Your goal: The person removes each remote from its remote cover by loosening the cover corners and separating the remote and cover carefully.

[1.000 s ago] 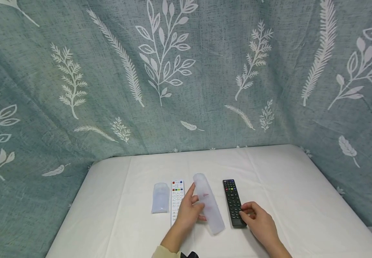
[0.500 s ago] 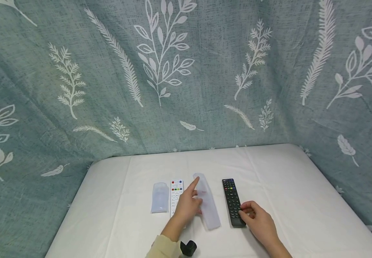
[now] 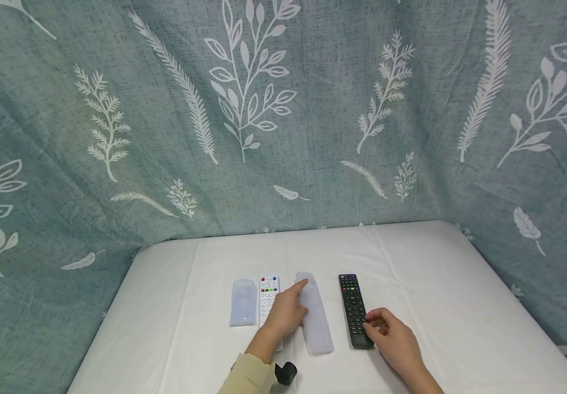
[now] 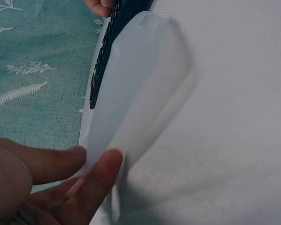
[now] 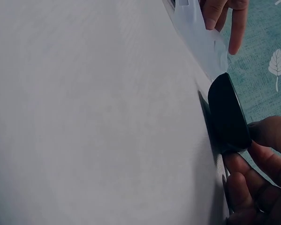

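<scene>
My left hand (image 3: pixel 285 313) pinches a long translucent remote control cover (image 3: pixel 316 324) by its left side, with the index finger stretched over its far end. In the left wrist view, the cover (image 4: pixel 135 84) slants away from the thumb and fingers, close over the white cloth. To its right lies a black remote control (image 3: pixel 352 301) with rows of buttons. Thumb and fingers of my right hand (image 3: pixel 393 335) grip that remote's right edge near its near end. The right wrist view shows the remote's dark end (image 5: pixel 228 112) between thumb and fingers.
A white remote control (image 3: pixel 269 290) lies left of my left hand, partly hidden by it. Beside it is a shorter translucent cover (image 3: pixel 243 304). White cloth (image 3: pixel 194 350) spreads over the table, and a green leaf-patterned curtain (image 3: pixel 313 137) hangs behind.
The long cover has shifted slightly left and turned a little more upright in the head view. My left index finger has moved onto its far end. The right hand stays on the black remote.
</scene>
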The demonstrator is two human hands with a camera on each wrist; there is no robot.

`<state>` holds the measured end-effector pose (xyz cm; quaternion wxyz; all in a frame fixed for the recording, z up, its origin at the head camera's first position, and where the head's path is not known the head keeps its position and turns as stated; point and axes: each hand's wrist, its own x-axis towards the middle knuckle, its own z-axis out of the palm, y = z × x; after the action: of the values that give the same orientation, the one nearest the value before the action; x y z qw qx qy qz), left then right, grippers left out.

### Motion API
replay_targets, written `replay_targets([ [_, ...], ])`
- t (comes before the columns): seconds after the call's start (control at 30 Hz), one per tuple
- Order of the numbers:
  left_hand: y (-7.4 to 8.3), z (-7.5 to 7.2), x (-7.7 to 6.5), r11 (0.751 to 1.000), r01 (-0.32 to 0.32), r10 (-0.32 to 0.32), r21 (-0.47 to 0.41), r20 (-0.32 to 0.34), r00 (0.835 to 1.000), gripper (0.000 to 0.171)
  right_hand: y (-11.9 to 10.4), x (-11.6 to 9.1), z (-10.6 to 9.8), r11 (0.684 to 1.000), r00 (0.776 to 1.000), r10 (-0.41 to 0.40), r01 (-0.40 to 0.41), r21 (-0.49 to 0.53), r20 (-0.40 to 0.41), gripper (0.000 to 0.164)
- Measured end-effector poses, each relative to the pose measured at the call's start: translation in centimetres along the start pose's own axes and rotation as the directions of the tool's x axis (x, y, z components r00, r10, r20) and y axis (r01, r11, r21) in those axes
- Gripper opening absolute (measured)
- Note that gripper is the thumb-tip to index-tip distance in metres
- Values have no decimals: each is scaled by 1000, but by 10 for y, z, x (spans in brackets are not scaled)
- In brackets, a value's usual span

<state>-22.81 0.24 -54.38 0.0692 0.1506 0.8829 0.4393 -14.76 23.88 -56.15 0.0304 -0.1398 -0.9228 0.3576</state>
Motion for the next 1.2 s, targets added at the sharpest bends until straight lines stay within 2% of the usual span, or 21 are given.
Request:
replay_targets([
  [0.13, 3, 1, -1, 991, -33, 44, 132, -81, 996, 61, 0, 0, 0, 1000, 1000, -7, 7, -8, 2, 25],
  [0.33, 5, 3, -10, 958, -5, 48, 287, -142, 989, 59, 2, 1, 0, 999, 1000, -24, 24, -34, -10, 24],
  [0.4, 5, 3, -14, 931, -19, 77, 364, -146, 986, 57, 2, 1, 0, 999, 999, -33, 32, -38, -11, 25],
  [0.43, 4, 3, -16, 911, -39, 109, 411, -147, 983, 56, 3, 2, 0, 998, 999, -41, 41, -41, -13, 25],
  [0.57, 1, 1, -26, 812, -78, 183, 578, -125, 975, 58, 5, 5, -2, 990, 992, -120, 117, -78, -33, 30],
  [0.63, -1, 1, -30, 774, -88, 190, 627, -97, 977, 65, 7, 6, -3, 979, 982, -183, 177, -102, -51, 36],
  [0.7, -2, 1, -34, 757, -91, 170, 647, -61, 984, 74, 9, 8, -4, 963, 967, -248, 239, -129, -64, 44],
  [0.77, -4, 2, -36, 750, -100, 149, 654, -19, 989, 82, 11, 10, -5, 947, 952, -299, 288, -139, -60, 53],
  [0.87, -6, 3, -38, 763, -110, 117, 637, 30, 993, 89, 13, 12, -6, 927, 938, -347, 340, -157, -19, 67],
  [0.97, -8, 5, -38, 775, -112, 93, 622, 63, 994, 90, 12, 13, -6, 919, 934, -354, 355, -170, 37, 77],
  [1.03, -9, 5, -37, 776, -114, 87, 620, 74, 993, 90, 12, 12, -7, 918, 936, -347, 353, -181, 64, 80],
  [1.2, -10, 4, -34, 759, -135, 107, 637, 82, 991, 89, 10, 14, -8, 916, 937, -335, 348, -200, 98, 79],
])
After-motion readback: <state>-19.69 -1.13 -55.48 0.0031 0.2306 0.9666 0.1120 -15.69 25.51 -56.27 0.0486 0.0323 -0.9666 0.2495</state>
